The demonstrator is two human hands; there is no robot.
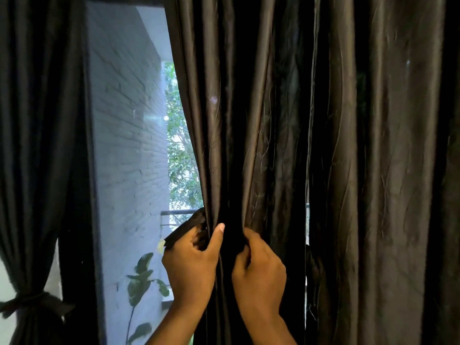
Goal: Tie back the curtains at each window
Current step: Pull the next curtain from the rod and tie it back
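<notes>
A dark brown curtain (261, 120) hangs in folds over the middle of the window. My left hand (191, 265) grips its left edge together with a dark tie-back strap (184, 229) that sticks out to the left. My right hand (258, 270) is closed on the folds just to the right, touching the left hand's thumb side. A second dark curtain panel (385, 170) hangs loose on the right. At the far left another curtain (37, 120) is gathered by a knotted tie (34, 303).
The window glass (129, 145) shows a white brick wall, green trees and a railing outside. A leafy plant (142, 282) stands below, behind the glass. A narrow gap of light shows between the two right panels.
</notes>
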